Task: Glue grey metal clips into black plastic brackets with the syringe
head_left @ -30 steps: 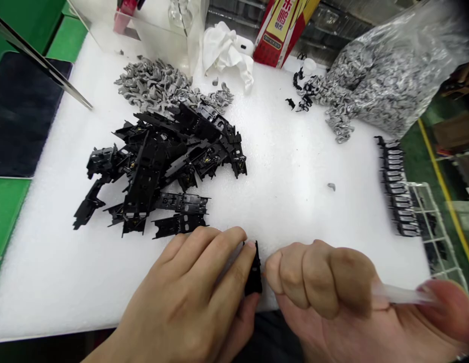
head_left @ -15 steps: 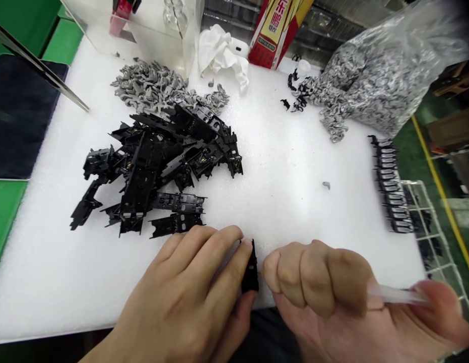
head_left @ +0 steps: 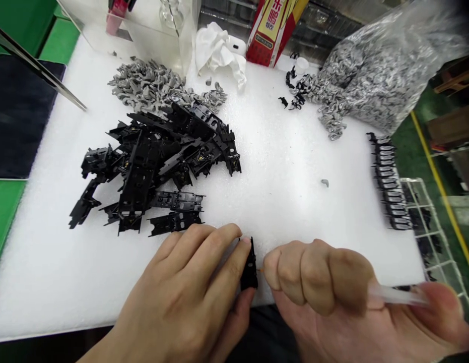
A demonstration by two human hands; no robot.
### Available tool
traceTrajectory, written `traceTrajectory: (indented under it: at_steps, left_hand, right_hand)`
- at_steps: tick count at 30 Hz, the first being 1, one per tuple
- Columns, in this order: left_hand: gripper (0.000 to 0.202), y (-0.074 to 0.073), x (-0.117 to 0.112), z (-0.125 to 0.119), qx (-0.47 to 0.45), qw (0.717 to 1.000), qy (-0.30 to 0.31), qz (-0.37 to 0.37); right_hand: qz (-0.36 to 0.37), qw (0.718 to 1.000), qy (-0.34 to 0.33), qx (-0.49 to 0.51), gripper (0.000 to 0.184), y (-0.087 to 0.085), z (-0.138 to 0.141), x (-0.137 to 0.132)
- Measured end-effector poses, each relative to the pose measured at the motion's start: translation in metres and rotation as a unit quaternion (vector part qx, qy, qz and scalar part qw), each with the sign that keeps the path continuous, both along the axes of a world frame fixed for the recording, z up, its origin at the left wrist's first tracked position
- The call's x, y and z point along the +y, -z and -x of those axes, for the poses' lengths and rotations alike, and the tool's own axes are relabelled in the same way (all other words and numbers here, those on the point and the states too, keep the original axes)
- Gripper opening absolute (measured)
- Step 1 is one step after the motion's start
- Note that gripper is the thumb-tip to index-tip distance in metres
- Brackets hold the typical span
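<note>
Left hand (head_left: 185,282) was pinching a small black plastic part (head_left: 249,267), held upright by its edges near the front of the foam surface (head_left: 294,227), wrist low and angled in. The part looked light and stiff, its thin tabs likely brittle; probably best held along the long edges. Right hand (head_left: 317,282) was clenched around a clear handle (head_left: 396,295), knuckles up, just beside the part. Pile of black parts (head_left: 143,171) lay well up-left.

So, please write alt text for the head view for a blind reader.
A left hand holds a small black part upright; a right hand grips a clear tool beside it. Black plastic frames lie on white foam.
</note>
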State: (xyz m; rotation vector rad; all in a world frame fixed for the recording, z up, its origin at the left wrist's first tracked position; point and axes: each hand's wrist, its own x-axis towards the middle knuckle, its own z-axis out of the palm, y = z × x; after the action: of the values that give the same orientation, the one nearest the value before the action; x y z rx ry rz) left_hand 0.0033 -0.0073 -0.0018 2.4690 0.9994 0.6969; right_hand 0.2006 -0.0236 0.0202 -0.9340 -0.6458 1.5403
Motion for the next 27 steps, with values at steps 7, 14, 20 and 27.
traceTrajectory:
  at_steps: [7, 14, 20, 27]
  left_hand:
    - [0.038, 0.0, -0.001, 0.0, 0.002, 1.0, -0.004, -0.004]
    - [0.04, -0.001, -0.002, -0.001, 0.003, 1.0, -0.003, -0.001]
    - [0.037, -0.001, -0.002, -0.002, 0.001, 1.0, -0.008, 0.003]
    - [0.035, -0.002, 0.0, -0.003, 0.003, 1.0, -0.015, 0.006]
  right_hand:
    - [-0.025, 0.999, 0.027, 0.036, 0.072, 0.002, 0.001, -0.003]
    - [-0.019, 0.999, 0.006, 0.029, 0.071, 0.006, -0.004, -0.017]
    - [-0.036, 0.999, -0.006, 0.027, 0.066, 0.008, -0.008, -0.023]
    - [-0.063, 0.998, 0.005, -0.001, 0.064, 0.009, -0.004, -0.023]
